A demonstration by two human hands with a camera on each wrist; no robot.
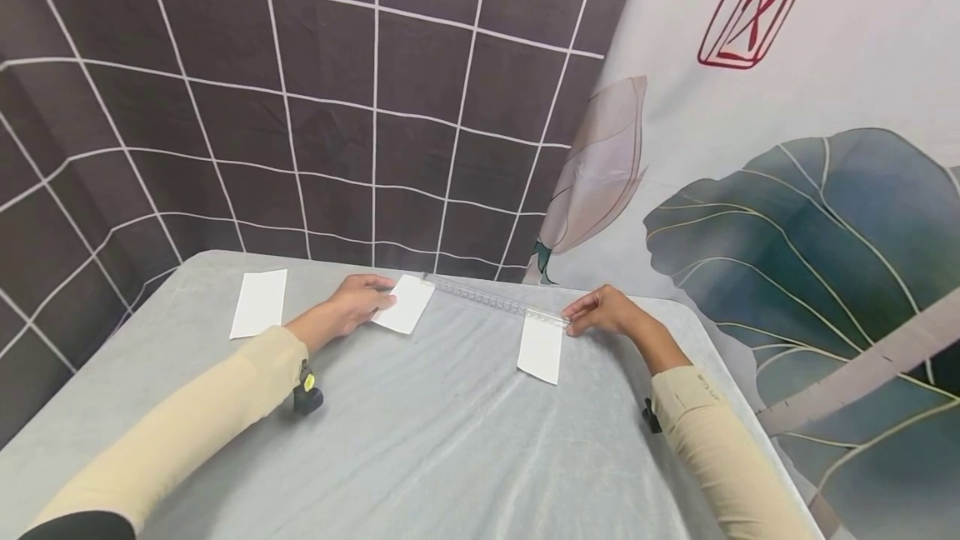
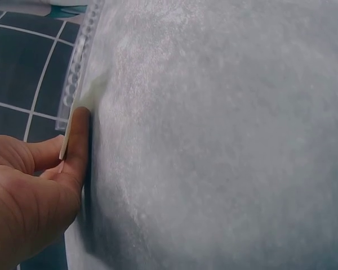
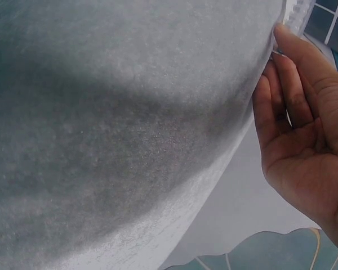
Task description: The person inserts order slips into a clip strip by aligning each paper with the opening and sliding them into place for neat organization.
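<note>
1. The left hand [image 1: 358,307] pinches the near left edge of a white card [image 1: 406,307], thumb on one face and fingers on the other; the left wrist view shows a finger between card and cloth, so that edge looks raised.
2. The right hand [image 1: 609,311] grips the right end of a clear ruler [image 1: 487,298] with its fingertips.
3. From that right-hand grip the ruler runs leftward along the table's far side to the far right corner of the pinched card; whether it lies over or under that corner I cannot tell.
4. Just left of the right fingertips, the ruler crosses the far end of a second card [image 1: 540,352], which reaches back toward the person on the cloth-covered table [image 1: 420,440].
5. A third card [image 1: 258,304] lies left of the left hand, apart from both grips.
6. The step in hand seems to be lining up the ruler with the two cards, one at each end.
7. The next move probably calls for a steady right grip while the left fingers adjust the pinched card's angle, without nudging the ruler or the second card.
</note>
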